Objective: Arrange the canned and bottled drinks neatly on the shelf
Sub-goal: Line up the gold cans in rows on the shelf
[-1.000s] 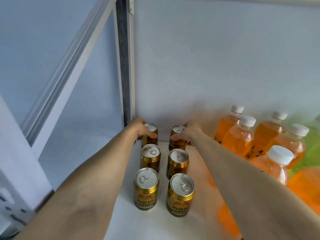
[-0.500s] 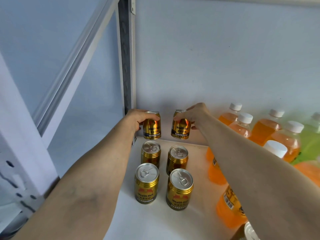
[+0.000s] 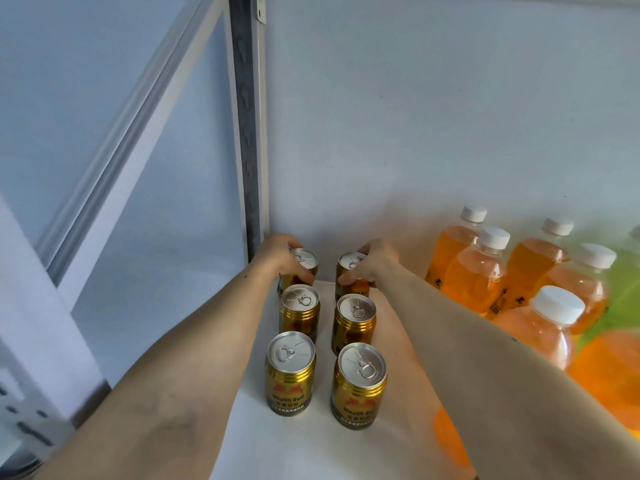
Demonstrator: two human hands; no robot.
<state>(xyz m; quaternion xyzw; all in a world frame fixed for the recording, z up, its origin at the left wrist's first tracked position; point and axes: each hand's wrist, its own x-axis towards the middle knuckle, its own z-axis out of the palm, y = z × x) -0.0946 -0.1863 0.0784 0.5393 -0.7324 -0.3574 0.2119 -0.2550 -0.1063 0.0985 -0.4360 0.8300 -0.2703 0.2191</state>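
Nearest the shelf's point(image 3: 298, 452) front edge stand two gold Wealth Bull cans: the front left can point(image 3: 290, 374) and the front right can point(image 3: 358, 385), upright, with a gap between them. Behind them sit the middle left can point(image 3: 299, 313) and the middle right can point(image 3: 354, 323), also upright, in the same two columns.

Farthest back, near the shelf's rear left corner by the back wall point(image 3: 415, 116), the left hand point(image 3: 280, 256) curls around the rear left can point(image 3: 300, 268) and the right hand point(image 3: 372, 261) grips the rear right can point(image 3: 350, 271). Whether those two cans rest fully on the shelf cannot be told.

Both forearms pass close beside the nearer cans, so pulling back carelessly could likely topple one. To the right, orange drink bottles point(image 3: 476, 271) crowd near the right forearm and could be nudged. Letting go of a tilted can might tip it onto the middle row.
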